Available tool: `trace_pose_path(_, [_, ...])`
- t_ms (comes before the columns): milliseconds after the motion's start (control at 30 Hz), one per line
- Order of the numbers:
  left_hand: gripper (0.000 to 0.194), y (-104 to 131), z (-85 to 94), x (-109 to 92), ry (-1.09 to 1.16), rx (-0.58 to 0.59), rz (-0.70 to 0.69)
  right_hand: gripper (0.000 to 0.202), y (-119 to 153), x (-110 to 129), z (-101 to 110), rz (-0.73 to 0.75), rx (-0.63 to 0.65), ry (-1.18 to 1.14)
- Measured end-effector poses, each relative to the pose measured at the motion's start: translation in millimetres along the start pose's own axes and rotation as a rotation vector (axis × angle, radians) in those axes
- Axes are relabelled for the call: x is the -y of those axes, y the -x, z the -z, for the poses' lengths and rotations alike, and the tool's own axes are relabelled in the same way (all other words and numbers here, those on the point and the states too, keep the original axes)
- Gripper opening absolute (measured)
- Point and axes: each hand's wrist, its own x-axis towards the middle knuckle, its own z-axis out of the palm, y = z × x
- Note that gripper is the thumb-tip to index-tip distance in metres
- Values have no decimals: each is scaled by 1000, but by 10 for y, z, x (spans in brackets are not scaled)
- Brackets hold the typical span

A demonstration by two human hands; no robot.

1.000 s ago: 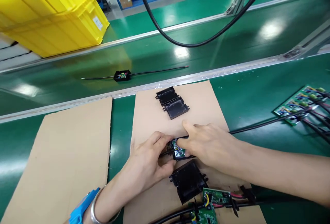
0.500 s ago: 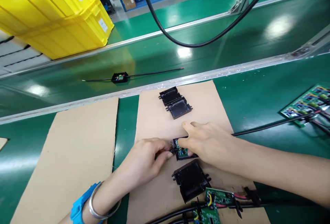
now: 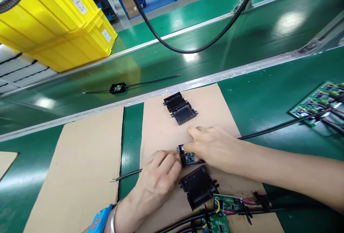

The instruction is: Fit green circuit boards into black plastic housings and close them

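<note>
On the cardboard sheet lies a black plastic case (image 3: 180, 158) with a green circuit board (image 3: 189, 158) inside it. My right hand (image 3: 208, 143) reaches over the case from the right, its fingers bent down onto the board and covering that end. At the left end of the case, my left hand (image 3: 161, 175) is closed around a black cable (image 3: 130, 174), whose bare wire tips stick out to the left. Its fingertips are hidden behind the knuckles. A black case half (image 3: 199, 186), hollow side up, lies just below. An open pair of case halves (image 3: 180, 108) lies above my hands.
Wired circuit boards (image 3: 228, 202) with black cables lie at the lower right. More boards (image 3: 317, 104) sit at the right. Beyond the metal rail is a cased board with leads (image 3: 117, 88). Yellow bins (image 3: 80, 43) stand back left; a black cable loop (image 3: 185, 51) hangs ahead.
My left hand has turned over, knuckles up, and moved slightly down; the cable's wire tips now show at its left. My right hand stays on the board. The view has shifted slightly.
</note>
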Motion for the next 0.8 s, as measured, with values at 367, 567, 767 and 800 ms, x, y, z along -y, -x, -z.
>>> trace_pose_path(367, [23,-19,-12,8,82,57,113,6,-157,-24,118,32,77,-106])
trace_pose_path(567, [22,2,-114,99,455,-141,271,27,-478,72,101,-76,232,-70])
trace_pose_path(767, [17,-43,-129,213,639,-139,274,9,-468,95,52,-44,229,-82])
trace_pose_path(800, [15,-52,-91,220,634,-109,278,13,-426,77,76,-45,223,-76])
